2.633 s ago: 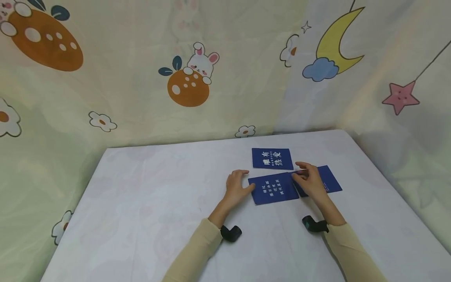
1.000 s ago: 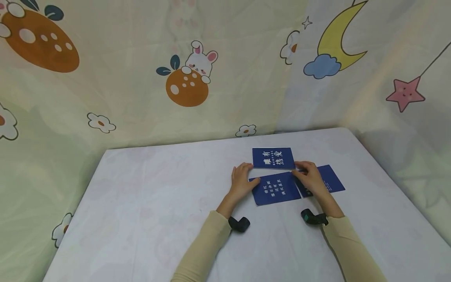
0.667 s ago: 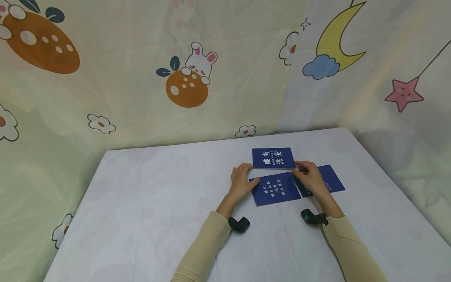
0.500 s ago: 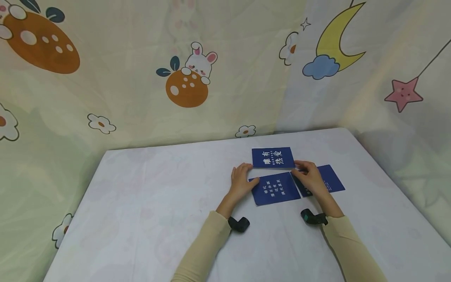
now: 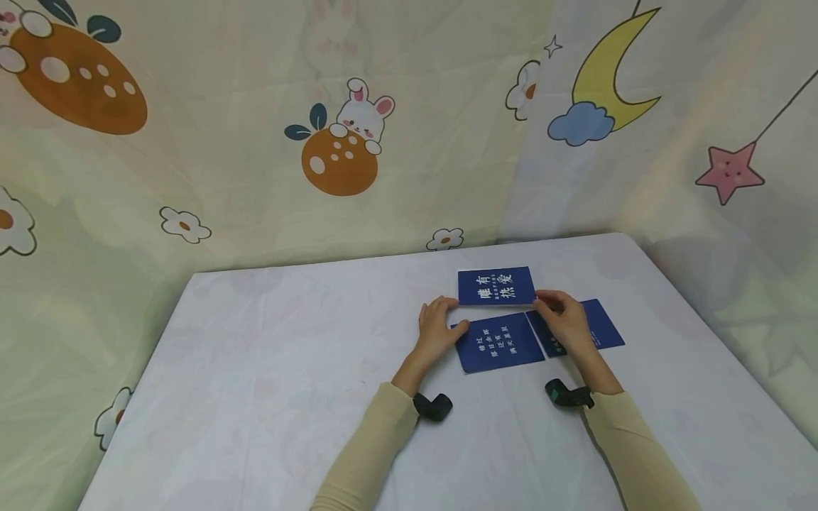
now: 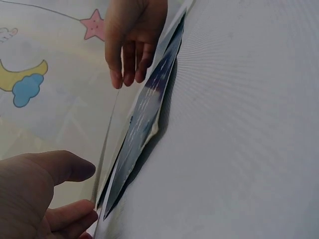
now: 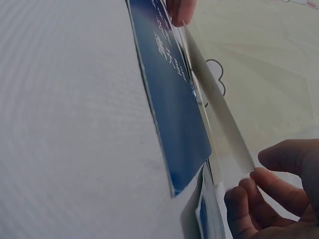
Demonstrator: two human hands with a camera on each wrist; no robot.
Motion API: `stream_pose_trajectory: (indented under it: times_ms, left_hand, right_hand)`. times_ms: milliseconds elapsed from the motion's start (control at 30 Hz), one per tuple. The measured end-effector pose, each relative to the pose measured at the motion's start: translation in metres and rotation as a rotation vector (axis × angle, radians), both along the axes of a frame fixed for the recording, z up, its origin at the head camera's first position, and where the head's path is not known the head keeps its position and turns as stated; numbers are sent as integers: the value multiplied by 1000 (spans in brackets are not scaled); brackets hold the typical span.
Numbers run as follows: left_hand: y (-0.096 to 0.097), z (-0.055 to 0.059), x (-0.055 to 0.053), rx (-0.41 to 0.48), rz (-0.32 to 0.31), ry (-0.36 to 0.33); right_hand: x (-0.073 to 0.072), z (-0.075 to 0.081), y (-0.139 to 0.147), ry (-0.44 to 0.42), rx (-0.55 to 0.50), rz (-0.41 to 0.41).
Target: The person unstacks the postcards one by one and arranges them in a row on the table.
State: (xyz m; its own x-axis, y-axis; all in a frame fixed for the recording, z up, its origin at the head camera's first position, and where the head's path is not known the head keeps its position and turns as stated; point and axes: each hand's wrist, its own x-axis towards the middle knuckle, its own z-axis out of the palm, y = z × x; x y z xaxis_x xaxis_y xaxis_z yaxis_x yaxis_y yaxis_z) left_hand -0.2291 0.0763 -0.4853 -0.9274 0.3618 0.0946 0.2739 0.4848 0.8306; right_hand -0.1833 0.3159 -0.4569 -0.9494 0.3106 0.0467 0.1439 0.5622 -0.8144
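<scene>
Three thin blue booklets with white characters lie at the right of the table. My right hand (image 5: 565, 319) pinches the near right corner of the back booklet (image 5: 495, 287); in the right wrist view its pale edge (image 7: 224, 112) is tipped up from the table. My left hand (image 5: 437, 328) has a fingertip at that booklet's near left corner, while its thumb, held apart, overlaps the front left booklet (image 5: 501, 343). In the left wrist view the thumb (image 6: 75, 167) and fingers are spread. The front right booklet (image 5: 603, 326) is partly hidden under my right hand.
White cloth covers the table (image 5: 287, 383), with its back edge just behind the back booklet. A patterned curtain (image 5: 255, 128) hangs behind it and at both sides. A black camera sits on each wrist.
My left hand has moved right and forward to the back booklet's corner. My right hand has shifted slightly back and now pinches that booklet, its near edge lifting a little.
</scene>
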Motion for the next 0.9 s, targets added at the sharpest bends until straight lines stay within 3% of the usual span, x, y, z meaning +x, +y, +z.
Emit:
stream_pose_trajectory:
  times_ms: [333,567,900]
  left_hand:
    - [-3,-1,0,102,31,-34]
    - [-11,8,8,88,69,-90]
    - [-23,14,15,169,38,-91]
  right_hand:
    - [1,1,0,38,-61,13]
    - [3,1,-4,38,-70,60]
    - [10,9,-17,5,-53,101]
